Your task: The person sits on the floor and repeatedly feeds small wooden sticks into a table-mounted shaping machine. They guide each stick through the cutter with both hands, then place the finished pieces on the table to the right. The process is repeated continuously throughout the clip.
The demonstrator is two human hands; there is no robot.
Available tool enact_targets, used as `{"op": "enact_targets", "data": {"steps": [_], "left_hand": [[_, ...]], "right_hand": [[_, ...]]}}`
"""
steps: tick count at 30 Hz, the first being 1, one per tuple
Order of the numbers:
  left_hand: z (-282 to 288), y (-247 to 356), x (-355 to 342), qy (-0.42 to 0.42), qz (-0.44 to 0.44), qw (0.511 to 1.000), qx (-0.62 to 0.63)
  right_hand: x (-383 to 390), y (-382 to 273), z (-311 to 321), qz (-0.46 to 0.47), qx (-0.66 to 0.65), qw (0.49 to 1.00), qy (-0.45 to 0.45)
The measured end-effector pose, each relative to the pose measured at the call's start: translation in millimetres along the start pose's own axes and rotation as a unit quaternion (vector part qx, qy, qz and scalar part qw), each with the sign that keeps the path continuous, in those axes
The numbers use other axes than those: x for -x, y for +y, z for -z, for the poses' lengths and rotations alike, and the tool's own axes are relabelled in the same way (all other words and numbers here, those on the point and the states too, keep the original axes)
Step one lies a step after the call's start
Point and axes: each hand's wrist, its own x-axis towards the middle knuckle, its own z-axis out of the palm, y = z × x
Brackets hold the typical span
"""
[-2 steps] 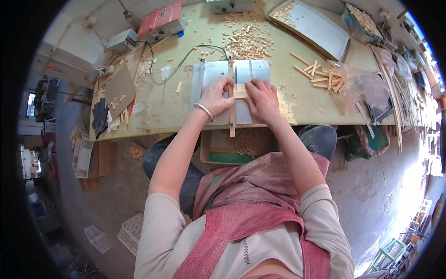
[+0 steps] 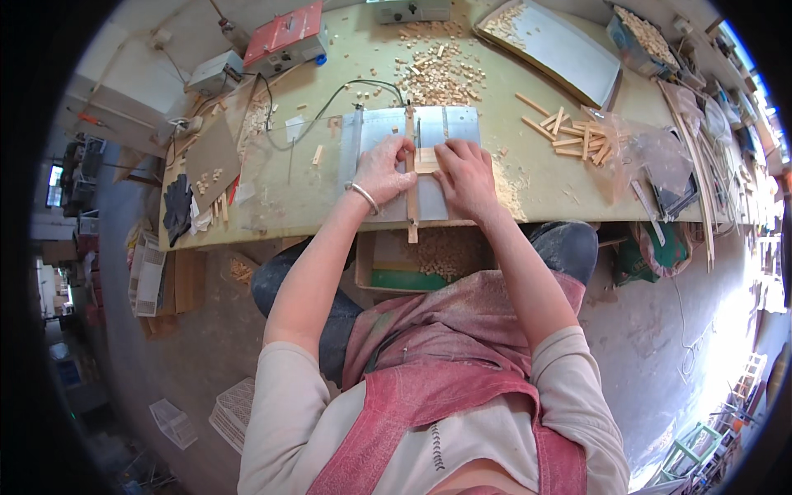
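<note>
Pale wooden strips, lying side by side, sit between my hands on a metal table plate. My right hand is closed on their right end, its fingers curled and bunched. On the other side, my left hand, a bangle at its wrist, has its thumb and bent fingers closed against a long wooden bar. That bar runs front to back across the plate and meets the strips' left end. Just beyond the strips, a thin dark slot or blade shows in the plate. My fingers partly hide the strips' ends.
Many small cut wood blocks are heaped behind the plate. Loose wooden sticks lie to the right beside a clear plastic bag. A red-topped box and dark cable are at the back left. Below the bench edge is a box of blocks.
</note>
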Motion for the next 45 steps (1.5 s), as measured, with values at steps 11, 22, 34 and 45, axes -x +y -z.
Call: {"op": "enact_targets", "data": {"steps": [11,22,34,45], "left_hand": [[3,-3,-17,-0.001,0.009,1.000,-0.019],[21,22,51,-0.092,-0.059,0.994,-0.018],[5,12,38,-0.045,-0.017,0.998,-0.034],[1,5,16,-0.008,-0.024,1.000,-0.006]], "right_hand": [[-21,8,-2,-0.028,-0.005,0.999,-0.015],[39,-9,13,0.009,0.003,1.000,-0.001],[36,-21,1,0.024,-0.048,0.999,0.009],[15,-12,-6,0.009,-0.033,0.999,0.008]]}}
